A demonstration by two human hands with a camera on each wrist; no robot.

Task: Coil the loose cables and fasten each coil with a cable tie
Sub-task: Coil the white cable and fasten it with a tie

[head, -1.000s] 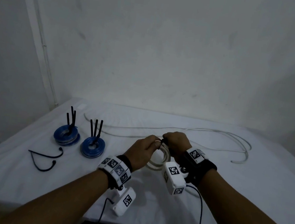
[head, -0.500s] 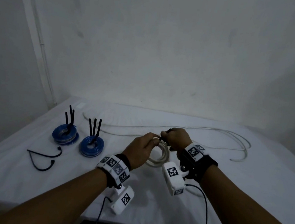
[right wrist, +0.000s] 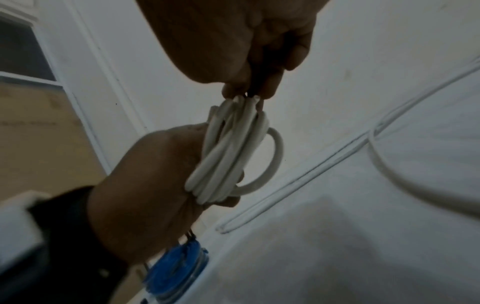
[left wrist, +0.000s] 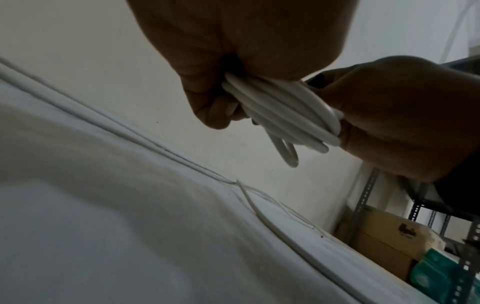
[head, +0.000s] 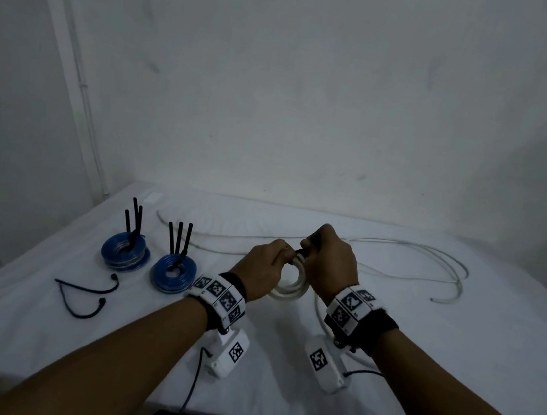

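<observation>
White coil (head: pixel 291 283) hangs in the air just above the bench (head: pixel 454 350), held between both hands near the middle of the near edge. The left hand (head: pixel 262 269) has its fingers curled round one side of the bundled loops; the left wrist view shows several turns of white cable (left wrist: pixel 283 113) pressed together under its fingers (left wrist: pixel 215 111). The right hand (head: pixel 329 264) grips the coil's top, and pinches a black tie (head: pixel 299 252) right where the two hands meet; in the right wrist view a dark strip (right wrist: pixel 255 82) runs up between its fingertips (right wrist: pixel 231 90) from the top of the loops (right wrist: pixel 228 152). Whether the tie is already closed round the coil cannot be told.

Loose cable (head: pixel 397 253) trails from the coil and lies in long curves across the far and right part of the bench. To the left stand two blue coils, one (head: pixel 126 253) farther left and one (head: pixel 174 272) nearer the hands, each with black ties (head: pixel 179 239) sticking up from its centre. Nearer the left edge lie two spare ties (head: pixel 85 294), bent and crossing at one end. Both wrists wear bands with black-and-white markers (head: pixel 220 295). A pale wall (head: pixel 314 91) rises behind the bench.
</observation>
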